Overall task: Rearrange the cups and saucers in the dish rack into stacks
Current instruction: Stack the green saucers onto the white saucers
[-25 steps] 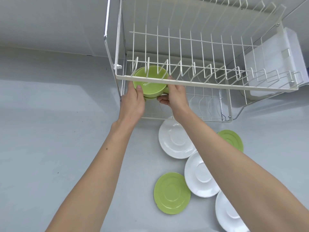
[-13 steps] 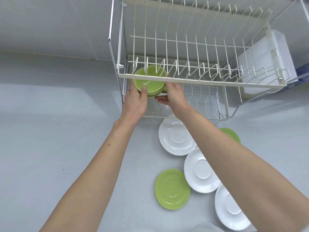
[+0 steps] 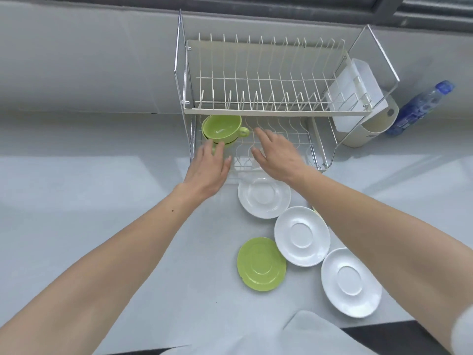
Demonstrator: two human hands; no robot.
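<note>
A stack of green cups sits at the left end of the lower shelf of the white wire dish rack, the top cup's handle pointing right. My left hand hovers just in front of the stack, fingers apart, holding nothing. My right hand is spread open over the lower shelf to the right of the cups. On the counter in front of the rack lie three white saucers and a green saucer. My right arm hides a second green saucer except for a sliver.
The rack's upper shelf holds nothing. A white plastic utensil holder hangs on the rack's right side, with a cream container and a blue water bottle beyond it. The grey wall stands behind; the counter's front edge runs along the bottom.
Both hands have let go of the green cups and drawn back toward me with fingers spread. The cups now rest in the lower shelf. My head has pulled back, showing more of the rack.
</note>
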